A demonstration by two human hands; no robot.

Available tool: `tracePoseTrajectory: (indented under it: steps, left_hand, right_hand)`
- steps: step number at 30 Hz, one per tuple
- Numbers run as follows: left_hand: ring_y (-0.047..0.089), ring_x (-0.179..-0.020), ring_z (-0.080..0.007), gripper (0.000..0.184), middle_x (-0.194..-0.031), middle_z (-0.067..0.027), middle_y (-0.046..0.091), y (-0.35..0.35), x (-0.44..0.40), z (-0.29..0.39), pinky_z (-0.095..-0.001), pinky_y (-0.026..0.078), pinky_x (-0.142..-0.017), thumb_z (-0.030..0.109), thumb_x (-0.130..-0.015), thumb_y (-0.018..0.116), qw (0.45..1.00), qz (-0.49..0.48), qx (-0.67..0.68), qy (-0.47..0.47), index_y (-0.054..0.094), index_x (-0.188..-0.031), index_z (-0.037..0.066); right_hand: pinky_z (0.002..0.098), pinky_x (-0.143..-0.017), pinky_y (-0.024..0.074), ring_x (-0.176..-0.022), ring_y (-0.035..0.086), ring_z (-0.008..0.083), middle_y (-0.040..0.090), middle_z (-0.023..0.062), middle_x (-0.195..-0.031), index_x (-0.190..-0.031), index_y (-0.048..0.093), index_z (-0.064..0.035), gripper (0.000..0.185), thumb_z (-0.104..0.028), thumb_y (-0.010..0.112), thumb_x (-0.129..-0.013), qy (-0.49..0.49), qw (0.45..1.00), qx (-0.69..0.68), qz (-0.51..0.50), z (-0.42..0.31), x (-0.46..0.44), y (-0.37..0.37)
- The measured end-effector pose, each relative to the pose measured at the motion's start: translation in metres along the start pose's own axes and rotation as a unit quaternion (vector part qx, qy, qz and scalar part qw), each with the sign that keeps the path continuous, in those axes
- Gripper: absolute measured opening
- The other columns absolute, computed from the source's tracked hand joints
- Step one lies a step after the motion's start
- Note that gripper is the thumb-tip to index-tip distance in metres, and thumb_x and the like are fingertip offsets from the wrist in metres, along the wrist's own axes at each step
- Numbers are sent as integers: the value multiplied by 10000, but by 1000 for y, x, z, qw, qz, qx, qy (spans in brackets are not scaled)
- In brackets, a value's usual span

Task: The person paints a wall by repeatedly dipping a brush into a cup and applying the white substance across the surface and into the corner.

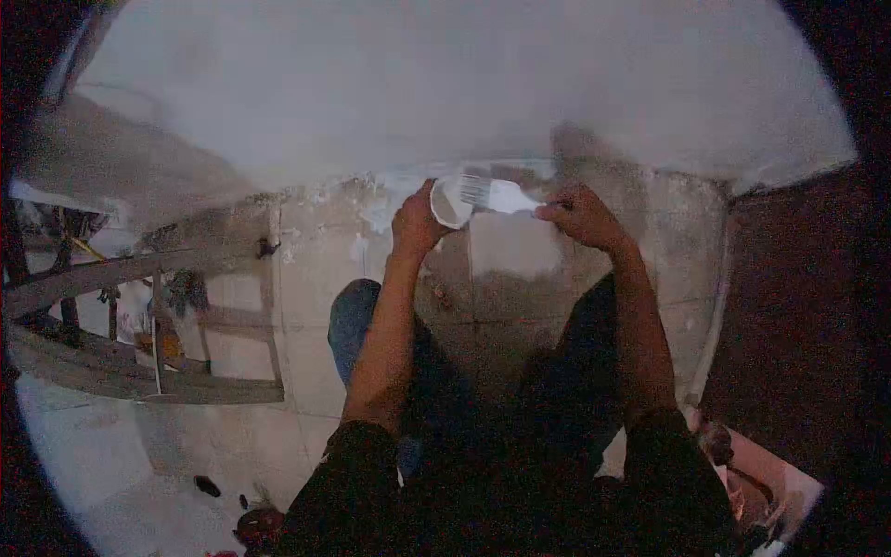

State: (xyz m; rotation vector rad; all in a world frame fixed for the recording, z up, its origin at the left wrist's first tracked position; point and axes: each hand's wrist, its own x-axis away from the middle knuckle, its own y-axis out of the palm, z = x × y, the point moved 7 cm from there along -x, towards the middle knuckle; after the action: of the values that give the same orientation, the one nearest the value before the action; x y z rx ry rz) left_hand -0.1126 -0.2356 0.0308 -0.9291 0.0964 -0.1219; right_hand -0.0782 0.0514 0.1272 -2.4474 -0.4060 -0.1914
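Note:
A round white cup or container [448, 210] is in my left hand [417, 221], its opening tilted toward me. My right hand [587, 218] grips the handle of a white brush-like tool [506, 196]. The tool lies sideways, its dark-striped end at the container's right rim; whether the two touch is unclear. Both hands are in front of a pale wall [483, 84], above the tiled floor.
A wooden frame [186, 379] with plants behind it stands at the left. Small dark objects [207, 485] lie on the floor at the lower left. A dark reddish panel [789, 316] is at the right, with a pinkish item [766, 464] below it.

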Motion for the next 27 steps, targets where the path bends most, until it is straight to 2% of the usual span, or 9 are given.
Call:
tracePoseTrajectory:
  steps: [3, 5, 6, 8, 9, 11, 14, 17, 27]
  left_hand:
    - [660, -1113, -415, 823, -1201, -172, 699, -19, 3, 27, -518, 558, -895, 370, -648, 944, 996, -7, 79, 33, 563, -1327, 103]
    - [644, -1157, -400, 765, -1249, -166, 679, -18, 1, 40, -498, 540, -951, 301, -692, 928, 987, 4, 130, 98, 574, -1340, 99]
    - [644, -1157, -400, 765, -1249, -166, 679, -17, 1, 47, -498, 540, -951, 301, -692, 928, 987, -7, 126, 102, 574, -1340, 99]
    - [605, -1232, -371, 750, -1312, -164, 645, -17, 2, 62, -475, 507, -1018, 229, -704, 919, 980, -30, 170, 99, 579, -1359, 91]
    - [605, -1232, -371, 750, -1312, -164, 645, -13, 2, 64, -475, 507, -1018, 229, -704, 919, 979, -41, 171, 102, 579, -1359, 91]
    - [564, -1289, -353, 770, -1357, -159, 616, -11, 1, 70, -460, 480, -1062, 179, -703, 913, 983, 8, 111, 145, 568, -1385, 84]
    - [566, -1278, -361, 785, -1354, -153, 620, -3, -2, 71, -447, 482, -1059, 158, -681, 914, 979, 0, 143, 143, 568, -1380, 78]
    - [612, -1233, -348, 753, -1318, -153, 648, -4, 1, 77, -437, 503, -1029, 129, -681, 902, 977, 13, 143, 158, 576, -1359, 87]
    - [677, -1157, -321, 622, -1237, -149, 698, -10, 7, 97, -413, 540, -961, 193, -758, 870, 976, 30, 139, 163, 589, -1303, 85]
  right_hand:
    - [381, -600, 461, -632, 561, 188, 605, 116, -703, -915, 741, 12, 402, -382, 672, -944, -61, 994, 63, -61, -8, -8, 23]
    - [430, -656, 496, -653, 612, 280, 648, 183, -753, -905, 729, 10, 341, -316, 639, -950, -200, 964, 164, 58, -6, -7, 35]
    - [430, -656, 496, -653, 612, 280, 648, 183, -753, -905, 729, 10, 341, -316, 639, -950, -192, 967, 157, 63, -11, -5, 37]
    - [488, -744, 524, -723, 663, 382, 678, 242, -821, -940, 729, 20, 306, -268, 626, -943, 37, 994, 92, -33, -10, -7, 48]
    - [488, -744, 524, -724, 663, 382, 678, 242, -821, -940, 729, 20, 306, -268, 626, -943, 47, 995, 87, -30, -17, -2, 49]
    - [520, -808, 530, -797, 685, 433, 684, 273, -855, -976, 709, 51, 304, -241, 636, -933, -14, 988, 144, 55, -33, 7, 43]
    - [533, -817, 530, -830, 688, 451, 685, 292, -875, -1002, 691, 76, 320, -231, 652, -922, -27, 984, 108, 138, -36, 10, 38]
    - [540, -834, 526, -853, 681, 463, 689, 294, -890, -1018, 691, 65, 309, -223, 658, -909, 6, 990, 123, 69, -49, 10, 41]
    - [522, -844, 549, -870, 687, 457, 698, 270, -935, -1089, 684, 37, 278, -176, 634, -918, -65, 985, 125, 99, -53, 4, 62]
